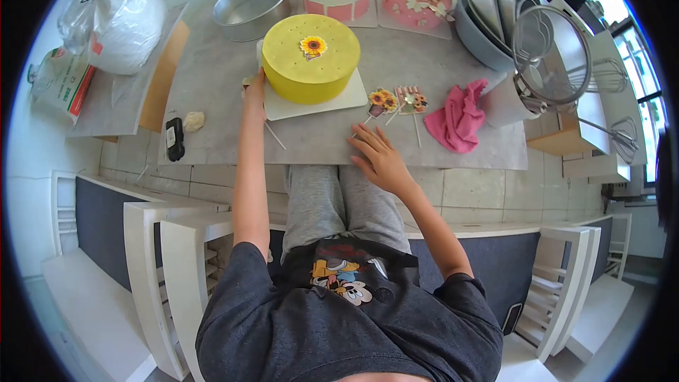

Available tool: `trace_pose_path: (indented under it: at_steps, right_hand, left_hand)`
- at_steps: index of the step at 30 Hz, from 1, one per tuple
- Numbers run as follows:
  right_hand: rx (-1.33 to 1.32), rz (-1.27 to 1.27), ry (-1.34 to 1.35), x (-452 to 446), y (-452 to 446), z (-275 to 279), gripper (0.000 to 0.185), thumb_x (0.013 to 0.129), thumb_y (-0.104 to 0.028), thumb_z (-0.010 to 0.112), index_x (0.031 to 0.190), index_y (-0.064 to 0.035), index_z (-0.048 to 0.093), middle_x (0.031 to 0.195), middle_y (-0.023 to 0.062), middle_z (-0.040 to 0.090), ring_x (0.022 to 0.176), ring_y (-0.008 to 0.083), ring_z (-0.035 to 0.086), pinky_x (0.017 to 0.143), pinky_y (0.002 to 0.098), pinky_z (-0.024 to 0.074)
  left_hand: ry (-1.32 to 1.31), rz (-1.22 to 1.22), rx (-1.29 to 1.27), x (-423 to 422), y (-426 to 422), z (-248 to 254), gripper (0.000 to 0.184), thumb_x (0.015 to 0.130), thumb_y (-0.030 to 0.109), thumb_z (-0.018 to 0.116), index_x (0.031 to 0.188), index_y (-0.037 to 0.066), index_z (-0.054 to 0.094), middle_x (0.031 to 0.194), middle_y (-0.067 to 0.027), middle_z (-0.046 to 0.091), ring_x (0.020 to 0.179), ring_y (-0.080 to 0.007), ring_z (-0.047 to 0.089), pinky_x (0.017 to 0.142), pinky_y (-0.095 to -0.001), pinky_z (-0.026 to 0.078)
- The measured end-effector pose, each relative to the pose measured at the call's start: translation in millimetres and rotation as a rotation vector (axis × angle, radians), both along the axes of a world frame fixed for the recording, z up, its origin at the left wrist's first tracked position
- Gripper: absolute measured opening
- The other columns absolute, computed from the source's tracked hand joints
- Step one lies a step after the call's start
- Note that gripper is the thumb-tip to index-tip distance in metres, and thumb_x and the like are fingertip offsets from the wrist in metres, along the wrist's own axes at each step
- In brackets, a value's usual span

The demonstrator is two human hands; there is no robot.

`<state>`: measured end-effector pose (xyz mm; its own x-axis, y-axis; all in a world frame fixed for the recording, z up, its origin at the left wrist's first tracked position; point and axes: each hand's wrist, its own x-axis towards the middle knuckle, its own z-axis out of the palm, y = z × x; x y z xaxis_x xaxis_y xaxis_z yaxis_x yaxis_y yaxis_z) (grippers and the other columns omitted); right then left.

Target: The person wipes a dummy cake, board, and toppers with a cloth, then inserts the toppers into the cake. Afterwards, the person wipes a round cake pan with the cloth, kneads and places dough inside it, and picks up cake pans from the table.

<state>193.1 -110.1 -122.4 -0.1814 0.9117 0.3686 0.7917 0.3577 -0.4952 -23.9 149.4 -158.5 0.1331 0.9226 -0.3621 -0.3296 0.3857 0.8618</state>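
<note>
The yellow cake sits on a white board. At the cake's left side, the left hand is partly hidden, its grip unclear; front-right of the cake, the right hand spreads open, holding nothing, near a sunflower topper.

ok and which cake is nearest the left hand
The yellow cake with the sunflower decoration on top, close beside the left hand. The other two, both pink cakes, stand farther back.

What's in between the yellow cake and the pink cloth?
In the head view, the edge of the white board and some flower toppers lie between the yellow cake and pink cloth.
</note>
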Motion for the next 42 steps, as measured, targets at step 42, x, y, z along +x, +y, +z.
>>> trace_pose_path:
  at_steps: [42]
  right_hand:
    - [0.641, -0.040, -0.088, -25.1, 64.7, 115.5, 0.039, 0.056, -0.013, 0.067, 0.094, -0.0192, 0.063, 0.097, 0.0072, 0.055, 0.078, 0.0240, 0.056, 0.064, 0.0348, 0.0483]
  left_hand:
    - [-0.224, -0.153, 0.440, 65.4, -148.2, 115.0, 0.028, 0.079, -0.006, 0.048, 0.106, -0.004, 0.056, 0.095, -0.0083, 0.060, 0.081, -0.0120, 0.059, 0.072, -0.0242, 0.050]
